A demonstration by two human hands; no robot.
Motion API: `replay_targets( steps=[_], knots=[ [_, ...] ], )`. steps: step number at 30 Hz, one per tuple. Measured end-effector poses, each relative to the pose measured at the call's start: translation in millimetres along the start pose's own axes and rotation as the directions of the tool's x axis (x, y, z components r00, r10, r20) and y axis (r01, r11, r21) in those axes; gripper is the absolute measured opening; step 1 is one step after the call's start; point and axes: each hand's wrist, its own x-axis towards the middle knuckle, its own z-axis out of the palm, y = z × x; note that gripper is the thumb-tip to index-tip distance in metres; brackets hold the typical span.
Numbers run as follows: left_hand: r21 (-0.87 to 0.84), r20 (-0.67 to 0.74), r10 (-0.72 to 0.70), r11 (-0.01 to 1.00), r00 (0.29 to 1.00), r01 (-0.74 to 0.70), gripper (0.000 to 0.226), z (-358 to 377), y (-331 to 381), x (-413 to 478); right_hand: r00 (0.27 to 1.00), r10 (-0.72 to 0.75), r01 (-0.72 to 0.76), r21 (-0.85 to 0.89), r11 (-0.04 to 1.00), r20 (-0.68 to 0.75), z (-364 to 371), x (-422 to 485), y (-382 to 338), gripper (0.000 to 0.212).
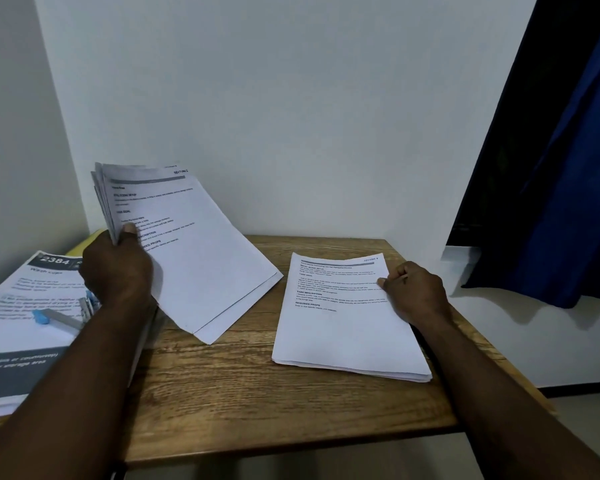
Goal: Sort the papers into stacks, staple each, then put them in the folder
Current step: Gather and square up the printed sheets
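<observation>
The wooden tabletop [243,393] is carrying everything. At its 9 o'clock edge a broad printed pile [21,306] headed "2384" is lying flat and partly hanging past the rim. At about 10 o'clock the unsorted sheaf [194,258] is standing tilted off the wood, its lower corner drooping toward the centre. At 3 o'clock the sorted stack [343,334] is lying flat, its edges roughly squared.

The left hand [116,268] is gripping the sheaf at its left edge, thumb pressing on the front page and fingers wrapping behind, with the back sheets fanning apart above the grip. The right hand [413,291] is resting at the sorted stack's 3 o'clock edge, its curled fingers [400,271] apparently pinching the top sheet there.

Loose paper like this is probably handling light, limp and slippery, sheet sliding on sheet, so pinching near an edge with the thumb on top looks safest.

A blue and silver stapler [80,313] is lying on the printed pile, just beside the left wrist. A yellow folder [90,239] is peeking out behind that hand.
</observation>
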Motion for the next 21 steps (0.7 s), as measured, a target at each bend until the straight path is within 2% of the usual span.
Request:
replay_targets(
  steps=[9,15,18,21],
  knots=[
    [-0.06,0.041,-0.006,0.998,0.999,0.009,0.054,3,4,1,1.0,-0.019,0.021,-0.067,0.998,0.021,-4,3,1,0.028],
    [-0.083,0.003,0.024,0.996,1.0,-0.024,0.054,0,5,2,0.994,-0.062,0.048,-0.153,0.987,-0.086,-6,-2,3,0.04],
    [-0.123,-0.03,0.102,0.987,0.994,-0.105,0.053,0,11,-1,0.988,-0.087,0.082,-0.045,0.996,-0.131,-7,-2,2,0.035],
    [-0.18,0.043,0.071,0.982,0.997,-0.062,0.048,5,15,-8,0.984,-0.128,0.154,0.234,0.96,-0.124,-4,-2,0,0.026]
  ],
)
